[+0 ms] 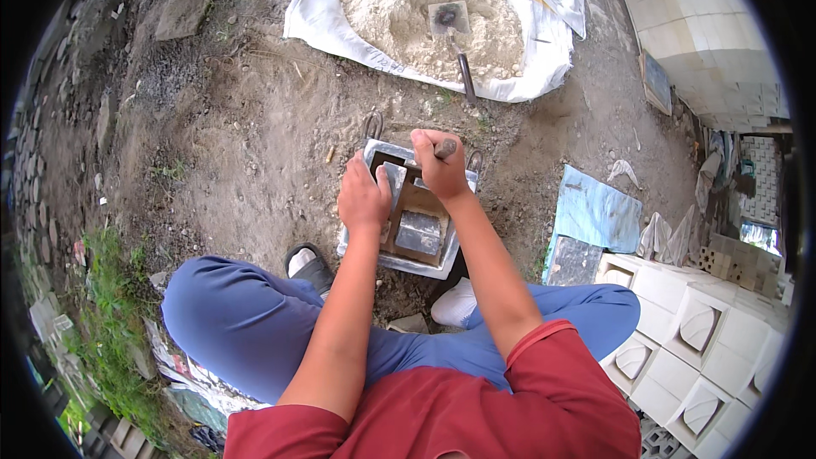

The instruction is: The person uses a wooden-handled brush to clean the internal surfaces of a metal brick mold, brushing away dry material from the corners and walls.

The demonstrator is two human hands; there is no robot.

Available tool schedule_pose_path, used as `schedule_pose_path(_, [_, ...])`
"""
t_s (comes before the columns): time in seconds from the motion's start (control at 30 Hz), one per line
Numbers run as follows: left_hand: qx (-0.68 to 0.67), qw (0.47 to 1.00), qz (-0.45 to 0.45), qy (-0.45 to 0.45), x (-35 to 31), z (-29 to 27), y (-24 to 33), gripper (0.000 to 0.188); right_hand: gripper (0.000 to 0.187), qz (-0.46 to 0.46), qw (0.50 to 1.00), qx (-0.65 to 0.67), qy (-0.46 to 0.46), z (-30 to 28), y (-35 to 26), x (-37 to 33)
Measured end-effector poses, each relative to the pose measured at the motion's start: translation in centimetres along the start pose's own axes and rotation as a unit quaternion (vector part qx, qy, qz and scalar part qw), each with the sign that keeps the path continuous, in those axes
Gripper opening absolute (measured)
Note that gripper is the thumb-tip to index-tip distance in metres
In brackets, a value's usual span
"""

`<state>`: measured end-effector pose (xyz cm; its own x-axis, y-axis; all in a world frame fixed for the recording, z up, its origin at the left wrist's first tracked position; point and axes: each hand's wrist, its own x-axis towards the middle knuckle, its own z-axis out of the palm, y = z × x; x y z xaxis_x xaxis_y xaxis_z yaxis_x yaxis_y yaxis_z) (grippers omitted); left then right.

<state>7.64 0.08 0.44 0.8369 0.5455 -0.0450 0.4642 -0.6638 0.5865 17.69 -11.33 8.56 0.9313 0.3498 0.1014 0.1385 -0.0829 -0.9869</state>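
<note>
A person in a red shirt and blue trousers is squatting on bare brown dirt, looking straight down at both bare hands working over a grey rectangular metal mould [406, 262] that is lying on the ground between the feet. The mould is showing a brown inner frame and a pale grey block-shaped insert near its middle.

The left hand [363, 200] is resting palm down on the left side of the mould, fingers curled loosely over its edge and touching a small upright grey metal piece [394, 180]. The right hand [439, 166] is closing in a fist around a short dark rounded handle [445, 149], holding it over the far corner of the mould.

Beyond the mould, a heap of pale dry sandy mix [425, 8] is sitting on a spread white sack [544, 68], and a trowel with a dark handle [455, 34] is lying on the heap. To the right, a crumpled light blue sheet [595, 212] is lying on the dirt, and white cast blocks with leaf-shaped hollows [688, 331] are standing in rows well apart from the hands. Grass and flat stones are lining the left edge.
</note>
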Motion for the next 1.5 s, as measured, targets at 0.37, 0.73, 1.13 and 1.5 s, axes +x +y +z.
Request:
schedule_pose_path(0.37, [-0.017,1.000,-0.020,-0.006,0.4,-0.3,-0.8,0.052,0.037,-0.035,0.999,0.010,-0.014,2.5,-1.0,0.4])
schedule_pose_path(0.73, [-0.018,1.000,-0.014,-0.017,0.0,0.0,-0.1,0.060,0.041,-0.030,0.998,0.048,-0.033,4.3,1.3,1.8])
schedule_pose_path(1.13, [-0.039,0.998,-0.047,-0.035,0.2,-0.4,-0.2,0.058,0.041,-0.018,0.997,0.000,-0.074,2.2,-1.1,1.3])
schedule_pose_path(1.5, [-0.030,0.999,-0.024,-0.032,-0.2,-0.3,0.4,0.056,0.048,0.019,0.996,0.081,-0.032,-0.6,1.2,0.5])
